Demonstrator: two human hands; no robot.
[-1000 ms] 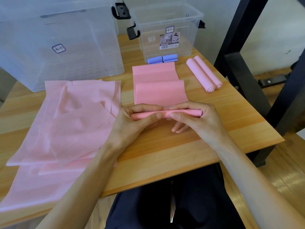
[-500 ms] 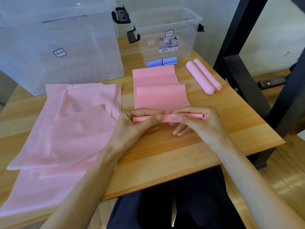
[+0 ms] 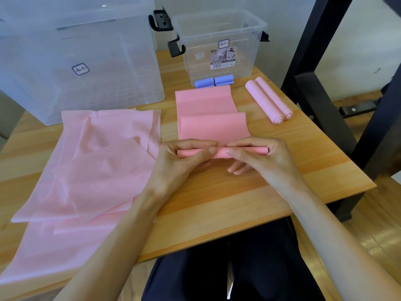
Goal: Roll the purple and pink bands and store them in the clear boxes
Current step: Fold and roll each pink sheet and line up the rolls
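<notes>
At centre frame, a person's left hand (image 3: 173,164) and right hand (image 3: 262,161) pinch the rolled end of a pink band (image 3: 213,127) on a wooden table (image 3: 238,192). Two finished pink rolls (image 3: 269,99) lie at upper right, just in front of a small clear box (image 3: 219,40); purple rolls (image 3: 213,81) touch its base. A large clear box (image 3: 76,57) fills the upper left.
</notes>
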